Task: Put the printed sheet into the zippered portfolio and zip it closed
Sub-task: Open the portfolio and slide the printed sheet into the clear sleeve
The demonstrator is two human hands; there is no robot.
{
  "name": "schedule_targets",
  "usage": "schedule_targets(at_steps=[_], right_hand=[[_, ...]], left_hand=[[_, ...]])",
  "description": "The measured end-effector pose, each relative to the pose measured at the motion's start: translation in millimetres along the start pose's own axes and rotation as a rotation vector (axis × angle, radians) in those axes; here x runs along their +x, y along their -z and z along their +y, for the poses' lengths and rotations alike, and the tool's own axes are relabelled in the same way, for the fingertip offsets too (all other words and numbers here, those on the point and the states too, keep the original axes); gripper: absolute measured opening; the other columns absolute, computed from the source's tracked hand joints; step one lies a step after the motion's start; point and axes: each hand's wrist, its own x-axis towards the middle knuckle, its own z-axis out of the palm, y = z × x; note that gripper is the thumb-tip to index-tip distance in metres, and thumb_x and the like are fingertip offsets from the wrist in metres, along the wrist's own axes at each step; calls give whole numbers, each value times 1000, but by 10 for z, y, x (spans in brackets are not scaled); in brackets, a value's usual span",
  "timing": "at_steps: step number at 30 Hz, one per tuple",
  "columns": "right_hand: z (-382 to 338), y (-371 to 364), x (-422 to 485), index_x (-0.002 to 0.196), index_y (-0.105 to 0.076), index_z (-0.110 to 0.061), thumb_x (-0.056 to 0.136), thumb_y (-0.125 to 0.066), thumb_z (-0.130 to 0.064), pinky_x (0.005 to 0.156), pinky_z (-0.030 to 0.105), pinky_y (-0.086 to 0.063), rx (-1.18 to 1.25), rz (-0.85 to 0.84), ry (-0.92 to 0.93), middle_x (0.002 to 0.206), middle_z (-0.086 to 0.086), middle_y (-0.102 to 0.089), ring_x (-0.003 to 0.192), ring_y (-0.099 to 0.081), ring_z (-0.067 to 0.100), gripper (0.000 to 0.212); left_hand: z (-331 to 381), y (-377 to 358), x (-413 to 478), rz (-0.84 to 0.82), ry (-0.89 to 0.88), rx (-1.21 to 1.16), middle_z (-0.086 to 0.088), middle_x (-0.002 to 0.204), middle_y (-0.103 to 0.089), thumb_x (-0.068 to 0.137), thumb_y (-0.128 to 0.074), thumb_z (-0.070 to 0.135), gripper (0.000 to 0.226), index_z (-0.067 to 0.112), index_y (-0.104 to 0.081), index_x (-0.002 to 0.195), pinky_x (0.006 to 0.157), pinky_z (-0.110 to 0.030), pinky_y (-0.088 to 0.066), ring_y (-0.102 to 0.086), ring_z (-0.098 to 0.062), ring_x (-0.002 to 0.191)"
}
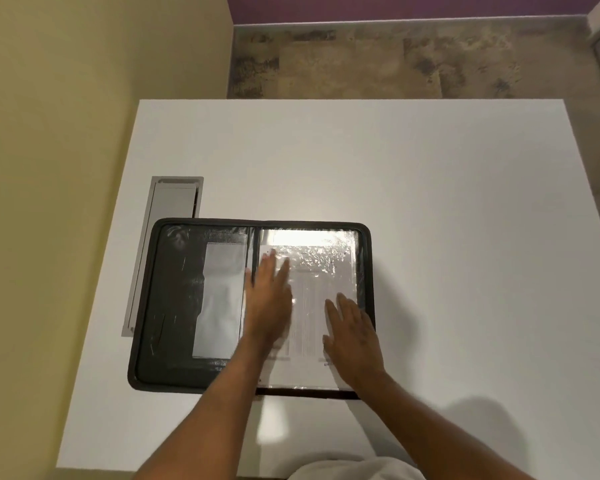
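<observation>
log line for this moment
portfolio open | sheet on right half | left hand flat on sheet | right hand flat on sheet

A grey cable hatch [175, 199] sits inset in the white table [430, 202].

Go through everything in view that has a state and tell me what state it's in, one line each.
zippered portfolio: unzipped, lying open flat on the table.
printed sheet: flat on the portfolio's right half, seemingly under glossy clear plastic.
left hand: open, fingers straight, flat on the sheet beside the spine.
right hand: open, flat on the sheet's right side.
cable hatch: set in the table; open or shut unclear.
</observation>
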Motion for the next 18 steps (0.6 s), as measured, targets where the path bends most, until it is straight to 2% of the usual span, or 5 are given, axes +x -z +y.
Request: schedule_targets(at_steps=[2, 4, 10, 14, 18], right_hand=[[-21, -36, -83, 165, -3, -18, 106, -47, -41, 131, 45, -11, -33, -46, -7, 173, 14, 3, 161, -4, 31, 77], [-28, -58, -145, 165, 3, -19, 106, -47, -44, 131, 45, -7, -60, -76, -24, 172, 15, 10, 160, 2, 33, 81], [64, -145, -316, 164, 8, -19, 105, -49, -46, 130, 50, -10, -121, -106, -37, 172, 15, 15, 160, 6, 35, 87], [140, -195, -405, 165, 3, -20, 104, -47, -49, 129, 50, -15, -109, -105, -74, 173, 13, 12, 161, 2, 31, 84], [175, -219, -443, 165, 4, -21, 105, -46, -50, 129, 50, -14, -112, -109, -85, 173, 10, 12, 161, 2, 27, 83]], left_hand=[[-230, 123, -27, 16, 141, 4, -10, 172, -22, 105, -44, 24, 57, 21, -31, 161, 129, -61, -14, -15, -26, 161], [-511, 236, -70, 44, 244, 0, -8, 171, -23, 106, -46, 28, 57, 21, -32, 160, 129, -60, -12, -16, -25, 161], [-1321, 541, -248, 20, 492, 115, -20, 172, -15, 107, -47, 41, 68, 15, -22, 165, 128, -62, -11, -13, -38, 160], [-1666, 687, -333, 33, 634, 81, -26, 165, -26, 106, -51, 41, 68, 12, -25, 163, 123, -65, -21, -26, -47, 153], [-1848, 777, -358, -38, 718, 77, -30, 150, -47, 105, -54, 42, 65, 9, -32, 157, 111, -68, -39, -46, -53, 136]])
